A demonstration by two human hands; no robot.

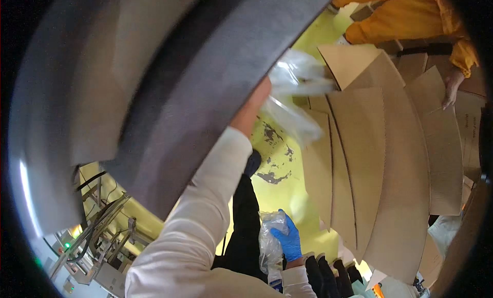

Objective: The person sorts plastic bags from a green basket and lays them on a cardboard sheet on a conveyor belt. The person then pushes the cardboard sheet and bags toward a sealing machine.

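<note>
My left hand (pixel 260 99), ungloved below a white sleeve, reaches up along the edge of a large dark grey surface (pixel 219 70), which hides most of its fingers. Blurred clear plastic film (pixel 296 101) lies just right of that hand; whether the fingers hold it cannot be told. Nearer my body, my right hand (pixel 288 238) wears a blue glove and is closed around a crumpled clear plastic bag (pixel 271 236). What is inside the bag is not clear.
Large cardboard sheets (pixel 400 151) stand in layers at the right. Beyond them is a person in orange clothing (pixel 400 20), one hand (pixel 452 90) by the cardboard. The yellow floor (pixel 285 194) has worn patches. Metal machinery with cables (pixel 104 228) stands lower left.
</note>
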